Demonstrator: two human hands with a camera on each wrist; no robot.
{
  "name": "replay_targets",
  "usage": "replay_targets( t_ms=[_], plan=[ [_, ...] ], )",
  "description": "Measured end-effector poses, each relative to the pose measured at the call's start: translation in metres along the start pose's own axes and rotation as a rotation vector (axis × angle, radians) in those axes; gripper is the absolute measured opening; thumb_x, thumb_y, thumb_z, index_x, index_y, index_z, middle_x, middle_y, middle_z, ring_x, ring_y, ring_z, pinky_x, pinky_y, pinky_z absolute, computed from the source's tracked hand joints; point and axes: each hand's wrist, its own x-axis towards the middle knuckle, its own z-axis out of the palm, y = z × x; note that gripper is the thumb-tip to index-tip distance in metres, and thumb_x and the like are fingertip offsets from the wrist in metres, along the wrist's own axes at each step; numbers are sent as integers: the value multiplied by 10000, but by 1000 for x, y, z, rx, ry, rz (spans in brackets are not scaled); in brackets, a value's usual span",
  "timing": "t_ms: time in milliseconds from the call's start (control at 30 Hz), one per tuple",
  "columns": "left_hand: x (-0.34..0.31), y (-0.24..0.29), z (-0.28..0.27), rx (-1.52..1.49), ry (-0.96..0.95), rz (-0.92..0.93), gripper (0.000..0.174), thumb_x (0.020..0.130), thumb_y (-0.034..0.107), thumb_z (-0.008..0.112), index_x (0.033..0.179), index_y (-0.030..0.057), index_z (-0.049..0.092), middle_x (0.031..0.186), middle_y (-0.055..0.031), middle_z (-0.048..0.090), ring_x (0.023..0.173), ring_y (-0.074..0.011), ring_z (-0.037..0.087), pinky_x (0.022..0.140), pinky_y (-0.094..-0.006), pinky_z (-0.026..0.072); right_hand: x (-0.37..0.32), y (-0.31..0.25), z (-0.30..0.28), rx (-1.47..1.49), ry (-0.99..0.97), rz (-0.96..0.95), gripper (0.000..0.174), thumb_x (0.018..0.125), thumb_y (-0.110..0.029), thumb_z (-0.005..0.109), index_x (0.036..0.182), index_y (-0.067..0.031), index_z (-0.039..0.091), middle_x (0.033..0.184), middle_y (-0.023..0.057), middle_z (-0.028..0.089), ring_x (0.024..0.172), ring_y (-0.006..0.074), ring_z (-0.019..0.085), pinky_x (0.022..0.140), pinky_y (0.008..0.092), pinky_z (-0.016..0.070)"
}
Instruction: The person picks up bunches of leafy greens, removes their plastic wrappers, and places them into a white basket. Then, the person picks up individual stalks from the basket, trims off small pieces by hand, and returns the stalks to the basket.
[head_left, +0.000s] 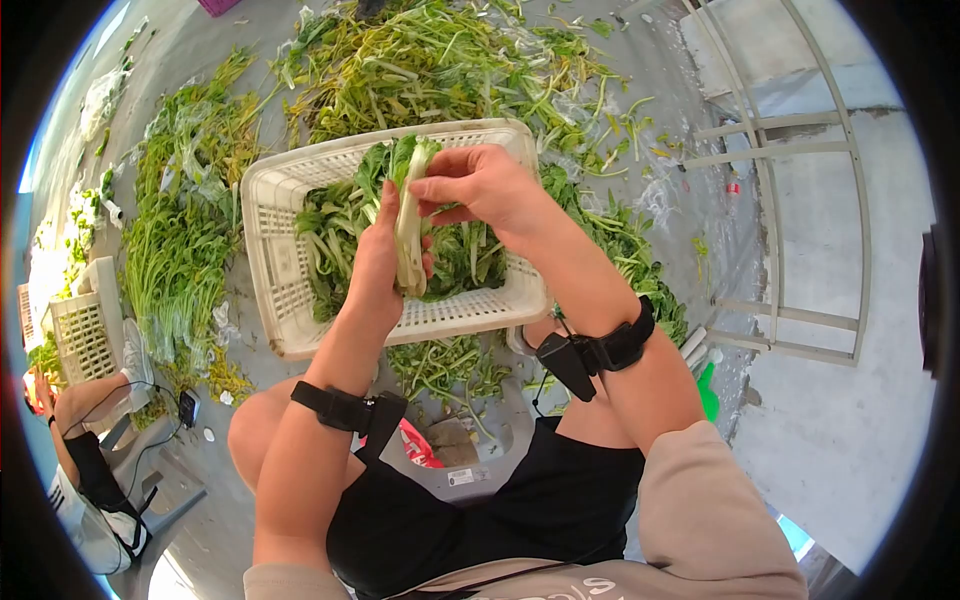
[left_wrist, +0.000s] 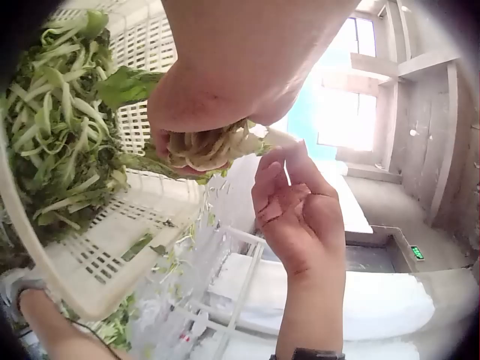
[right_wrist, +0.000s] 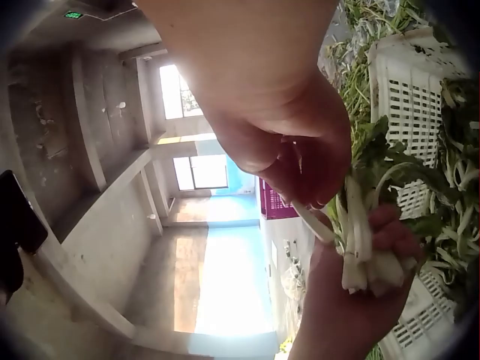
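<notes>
In the head view the left hand (head_left: 378, 262) grips a bunch of leafy greens with pale stalks (head_left: 409, 240), held upright over a white plastic basket (head_left: 270, 290). The right hand (head_left: 490, 190) pinches at the bunch's upper stalks with thumb and fingers. Cut stalk ends (left_wrist: 202, 150) poke out of the left hand (left_wrist: 187, 112) in the left wrist view, and the right hand (left_wrist: 300, 217) is beside them. In the right wrist view a pale stalk (right_wrist: 313, 223) sticks out from the right hand's fingers (right_wrist: 300, 176). More greens (head_left: 330, 230) lie in the basket.
Heaps of greens (head_left: 400, 70) cover the floor behind and left of the basket. A metal frame (head_left: 770, 180) stands at right. Between the knees is a grey stool (head_left: 510, 440). Another person's leg (head_left: 95, 400) and a second basket (head_left: 85, 335) are at far left.
</notes>
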Motion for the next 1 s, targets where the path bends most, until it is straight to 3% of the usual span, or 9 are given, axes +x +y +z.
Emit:
replay_targets(
  t_ms=[167, 300, 433, 533, 600, 700, 800, 933, 1000],
  plan=[
    [1, 0, -1, -156, -51, 35, 594, 922, 704, 494, 1015, 131, 618, 737, -13, 562, 576, -127, 550, 520, -282, 478, 1, 4, 11, -269, -106, 45, 131, 875, -104, 742, 922, 14, 708, 815, 58, 712, 758, 122, 666, 621, 283, 550],
    [-4, 1, 2, -90, -46, 63, 574, 926, 683, 513, 1005, 126, 624, 730, -14, 563, 577, -128, 553, 517, -281, 477, 7, 16, 9, -640, -12, -191, 177, 836, -154, 764, 881, 8, 708, 784, 70, 705, 676, 112, 613, 574, 269, 478],
    [3, -3, -3, 1, -44, 90, 556, 912, 644, 582, 1004, 97, 625, 730, -21, 580, 569, -128, 567, 508, -279, 481, 11, 19, 8, -611, -12, -159, 210, 829, -175, 755, 937, -1, 705, 776, 50, 680, 665, 109, 601, 566, 274, 465],
    [4, -4, -5, 12, -28, 93, 549, 896, 620, 628, 999, 81, 620, 733, -24, 590, 556, -128, 571, 499, -281, 484, 14, 16, 9, -243, 38, 2, 180, 820, -131, 717, 928, 9, 683, 722, 45, 639, 545, 126, 554, 521, 287, 447],
    [2, -3, -4, 15, -19, 97, 547, 888, 610, 649, 993, 75, 617, 734, -25, 594, 549, -128, 571, 494, -282, 485, 13, 13, 8, 93, 84, 121, 152, 891, -155, 701, 997, -47, 679, 704, -30, 563, 552, 59, 471, 497, 234, 373],
    [-4, -2, 2, 38, -4, 57, 514, 896, 575, 662, 1034, 83, 613, 774, -35, 595, 561, -122, 560, 488, -274, 477, 12, 9, 8, 87, 227, -35, 101, 919, -156, 685, 969, -68, 676, 704, -50, 547, 526, 42, 433, 469, 221, 331],
    [-7, -5, 5, 83, -106, 112, 376, 862, 395, 771, 979, 72, 619, 755, -20, 595, 548, -122, 564, 481, -284, 464, 16, 3, -4, 59, 252, -88, 167, 919, -143, 695, 1038, -28, 672, 730, -46, 564, 522, 47, 443, 460, 219, 336],
    [-2, -12, 3, 164, -104, 163, 320, 832, 305, 796, 955, 64, 625, 727, -15, 602, 530, -117, 569, 483, -281, 472, 19, -1, -17, 36, 258, -102, 229, 914, -108, 695, 1109, 7, 660, 763, -27, 577, 533, 48, 456, 456, 213, 340],
    [-3, -2, -2, 150, -56, 175, 321, 830, 300, 798, 959, 61, 628, 728, -15, 604, 534, -118, 572, 489, -281, 474, 21, 1, -29, -30, 409, -159, 258, 898, -118, 703, 1127, -6, 668, 792, 0, 620, 546, 60, 472, 482, 229, 350]
  ],
)
